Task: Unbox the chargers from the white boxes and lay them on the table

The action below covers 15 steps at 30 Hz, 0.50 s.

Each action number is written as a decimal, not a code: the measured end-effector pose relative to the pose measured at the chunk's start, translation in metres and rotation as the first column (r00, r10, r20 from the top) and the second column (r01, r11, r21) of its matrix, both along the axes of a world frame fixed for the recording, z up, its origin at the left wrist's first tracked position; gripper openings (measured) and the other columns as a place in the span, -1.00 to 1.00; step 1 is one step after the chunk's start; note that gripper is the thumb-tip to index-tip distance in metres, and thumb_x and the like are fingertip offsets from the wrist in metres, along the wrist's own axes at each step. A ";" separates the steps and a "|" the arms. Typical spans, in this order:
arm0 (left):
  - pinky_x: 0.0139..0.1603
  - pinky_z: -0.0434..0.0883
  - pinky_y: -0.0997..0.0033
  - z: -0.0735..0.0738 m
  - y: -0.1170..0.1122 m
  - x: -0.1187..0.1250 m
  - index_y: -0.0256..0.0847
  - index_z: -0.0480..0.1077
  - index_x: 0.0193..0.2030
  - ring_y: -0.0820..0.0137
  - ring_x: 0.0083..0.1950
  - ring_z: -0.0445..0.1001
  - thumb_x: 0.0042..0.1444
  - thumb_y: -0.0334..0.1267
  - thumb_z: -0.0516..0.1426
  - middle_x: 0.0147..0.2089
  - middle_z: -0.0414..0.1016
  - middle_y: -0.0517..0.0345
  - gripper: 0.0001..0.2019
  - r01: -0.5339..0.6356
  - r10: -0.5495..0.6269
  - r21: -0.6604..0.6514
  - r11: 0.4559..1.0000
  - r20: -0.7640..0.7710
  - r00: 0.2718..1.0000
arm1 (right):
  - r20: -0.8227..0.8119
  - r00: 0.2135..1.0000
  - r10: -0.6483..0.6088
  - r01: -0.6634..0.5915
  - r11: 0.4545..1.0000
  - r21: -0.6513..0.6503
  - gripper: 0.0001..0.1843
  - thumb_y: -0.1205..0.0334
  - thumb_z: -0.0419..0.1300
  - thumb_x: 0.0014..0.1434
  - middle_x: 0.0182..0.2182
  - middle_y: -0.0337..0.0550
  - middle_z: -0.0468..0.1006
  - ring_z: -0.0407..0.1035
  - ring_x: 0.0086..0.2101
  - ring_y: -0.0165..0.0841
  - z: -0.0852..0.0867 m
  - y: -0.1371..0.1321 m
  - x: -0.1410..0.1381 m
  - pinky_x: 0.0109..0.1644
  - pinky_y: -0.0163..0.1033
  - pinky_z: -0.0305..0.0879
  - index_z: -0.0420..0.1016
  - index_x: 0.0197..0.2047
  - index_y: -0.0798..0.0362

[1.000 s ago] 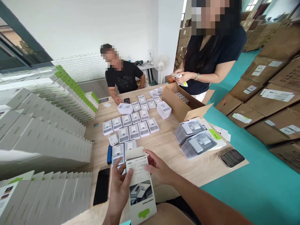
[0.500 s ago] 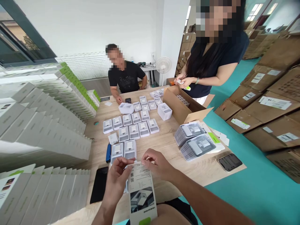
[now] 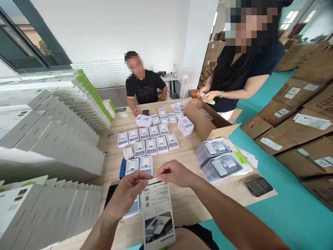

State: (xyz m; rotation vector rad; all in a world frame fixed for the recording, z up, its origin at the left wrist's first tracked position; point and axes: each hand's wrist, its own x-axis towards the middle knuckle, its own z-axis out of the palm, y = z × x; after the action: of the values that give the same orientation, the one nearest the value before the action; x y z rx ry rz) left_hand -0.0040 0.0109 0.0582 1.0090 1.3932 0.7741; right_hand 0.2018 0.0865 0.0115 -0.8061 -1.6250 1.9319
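Warehouse room with a teal floor (image 3: 288, 208) and brown cartons (image 3: 293, 128) stacked at right; a light wooden counter (image 3: 187, 205) runs ahead of the wearer. Printed leaflet (image 3: 157, 215) hangs over the counter's near edge, its long axis pointing from the hands down toward the wearer's lap, tilted slightly; QR codes sit in the upper part, a product photo at the lower end. Left hand (image 3: 125, 196) and right hand (image 3: 177, 173) each hold a closed pinch grip on its top edge, the sheet lying below and between both grips. White plastic trays (image 3: 161, 144) lie in rows beyond, one (image 3: 134, 210) just under the left hand. Blue-handled cutter (image 3: 122, 169) lies beside the nearest trays. Stacked grey-white boxes (image 3: 52, 139) line the left. Across the counter, a seated person (image 3: 143, 86) rests a hand near a tray; a standing co-worker's hands (image 3: 208, 96) hold a small item above an open carton (image 3: 203, 119).
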 end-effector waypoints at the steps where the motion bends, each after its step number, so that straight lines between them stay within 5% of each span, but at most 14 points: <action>1: -0.33 0.30 0.46 -0.001 0.000 0.001 -0.15 0.50 -0.22 0.44 -0.35 0.38 0.07 -0.06 0.24 -0.34 0.53 0.20 -0.77 -0.005 0.005 -0.001 1.000 -0.003 1.000 | -0.002 1.000 0.013 -0.013 1.000 0.003 -0.80 0.13 0.37 0.05 -0.43 -0.19 0.56 0.38 -0.41 -0.40 -0.001 0.001 0.001 -0.30 -0.30 0.26 0.61 -0.36 0.11; 8: -0.22 0.43 0.39 -0.014 -0.015 0.002 -0.13 0.52 -0.11 0.28 -0.19 0.51 0.02 0.02 0.28 -0.21 0.62 0.10 -0.64 -0.013 0.013 -0.006 1.000 0.033 0.999 | -0.017 1.000 0.025 -0.024 0.998 0.064 -0.81 0.13 0.35 0.09 -0.32 -0.14 0.58 0.42 -0.33 -0.36 -0.005 0.001 0.007 -0.25 -0.29 0.28 0.63 -0.34 0.09; 15: 0.03 0.44 0.37 -0.029 -0.040 0.001 -0.06 0.60 -0.12 0.26 0.00 0.52 0.15 -0.13 0.22 0.05 0.56 0.03 -0.80 -0.029 0.050 0.276 0.961 -0.069 0.996 | 0.031 0.997 0.069 -0.073 0.987 0.141 -0.77 0.08 0.22 0.24 -0.13 -0.08 0.57 0.44 -0.16 -0.28 0.003 -0.019 0.016 -0.06 -0.22 0.32 0.65 -0.20 0.00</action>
State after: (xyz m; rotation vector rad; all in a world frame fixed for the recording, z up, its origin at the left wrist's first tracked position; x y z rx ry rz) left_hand -0.0032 -0.0288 0.0288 1.2388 1.3985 0.9872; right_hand 0.2181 0.0675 0.0140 -0.7280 -1.8059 1.8354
